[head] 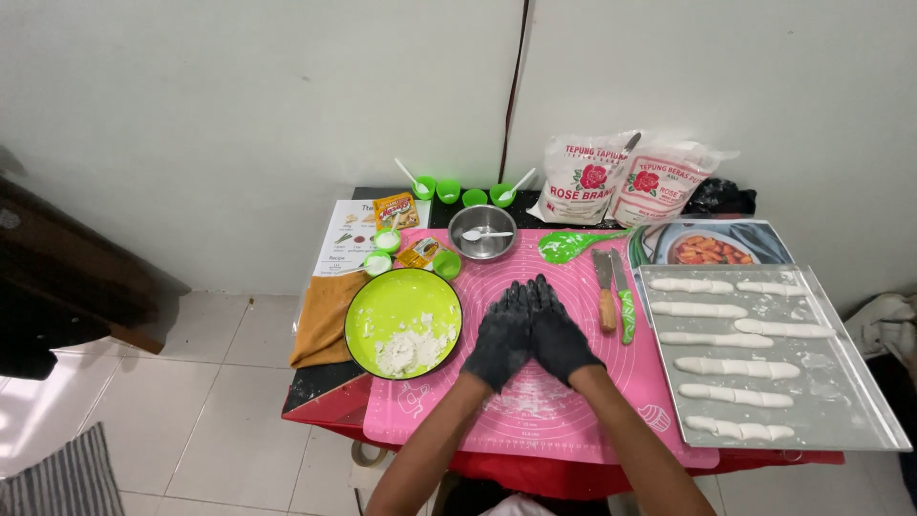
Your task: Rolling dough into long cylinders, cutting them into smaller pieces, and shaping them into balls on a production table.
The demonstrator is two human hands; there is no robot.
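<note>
**Two gloved hands pressed flat on the pink mat**

Both hands sit side by side on the pink mat [573, 287], left hand [501, 334] and right hand [559, 334] touching, black-gloved fingers stretched flat and close together. Whether any dough lies under the palms, I cannot tell. Just left of them, a green plate [368, 311] holds a crumbly white dough heap [411, 349]. Off to the right, the metal tray [850, 382] carries nine or so rolled white dough sticks [735, 367]. Two knives [616, 296] lie between hands and tray.
</note>
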